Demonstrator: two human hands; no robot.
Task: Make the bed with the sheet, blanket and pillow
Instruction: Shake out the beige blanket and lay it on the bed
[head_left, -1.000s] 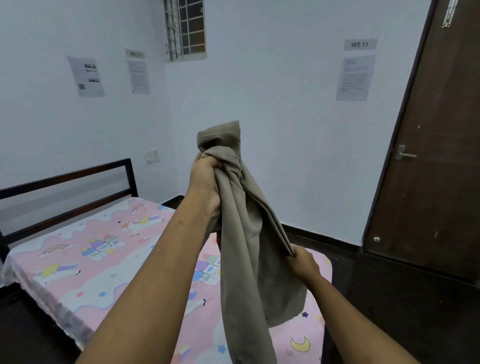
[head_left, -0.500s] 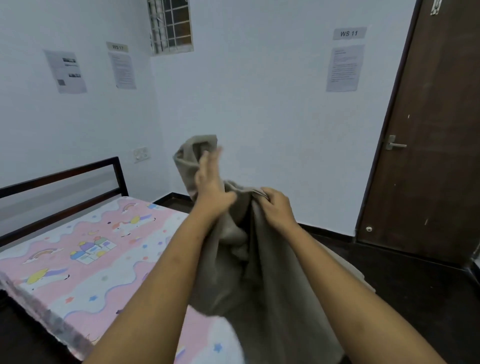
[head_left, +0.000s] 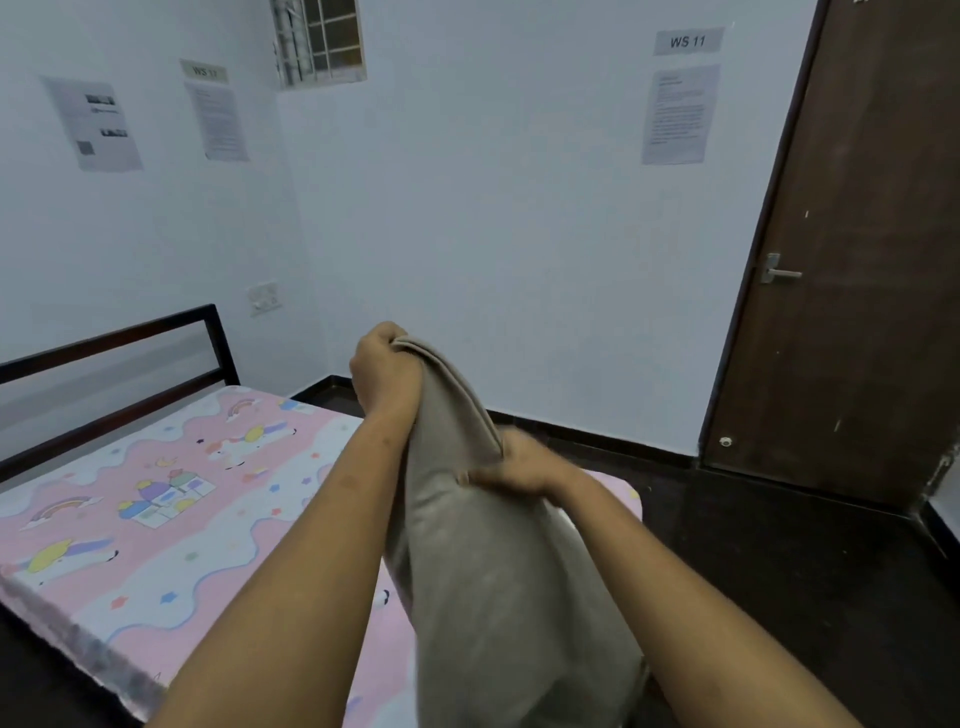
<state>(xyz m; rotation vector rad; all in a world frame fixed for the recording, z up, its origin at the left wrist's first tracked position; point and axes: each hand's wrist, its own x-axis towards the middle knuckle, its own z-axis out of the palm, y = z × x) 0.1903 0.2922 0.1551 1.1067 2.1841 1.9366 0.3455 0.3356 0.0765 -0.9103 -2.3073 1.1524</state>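
The left hand (head_left: 387, 376) is raised in front of the person, fingers curled tight around the bunched top edge of the beige blanket (head_left: 493, 571). The blanket hangs from this grip in a thick, gathered column between the two forearms, above the near corner of the bed (head_left: 62, 618). The right hand (head_left: 522, 470) is lower and just right of the column, fingers closed on a fold of the cloth; motion blur hides finer detail. A pink printed sheet (head_left: 156, 519) covers the mattress and lies flat. A dark headboard (head_left: 130, 332) stands at the far left. A brown door (head_left: 857, 260) is closed at right, above dark floor (head_left: 779, 571).
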